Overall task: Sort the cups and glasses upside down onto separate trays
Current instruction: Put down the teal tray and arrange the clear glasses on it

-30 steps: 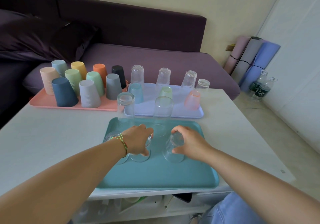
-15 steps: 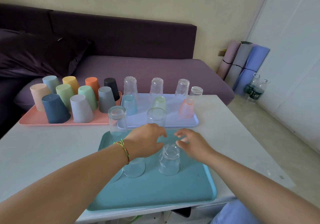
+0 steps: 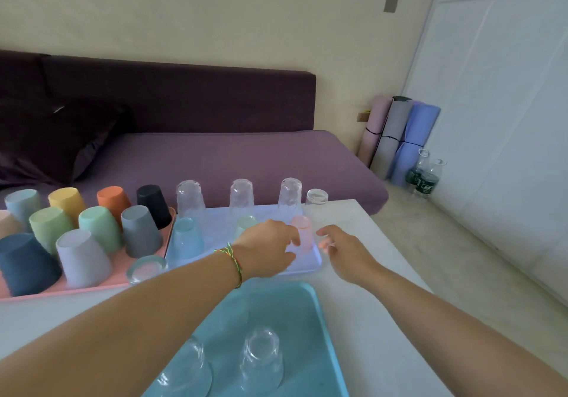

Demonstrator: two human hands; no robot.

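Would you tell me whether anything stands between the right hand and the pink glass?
Nothing visible does: only the lilac tray's edge and bare table lie between the right hand and the pink glass. The left hand is at its other side.

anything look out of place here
One clear glass seems to stand on the table just past the far right corner of the pale purple tray, outside the row of three glasses on it. Nothing looks spilled or broken.

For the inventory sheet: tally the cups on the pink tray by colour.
Pale blue: 1
Yellow: 1
Orange: 1
Black: 1
Peach: 1
Light green: 1
Mint: 1
Grey: 1
Navy: 1
Lilac-grey: 1
Total: 10
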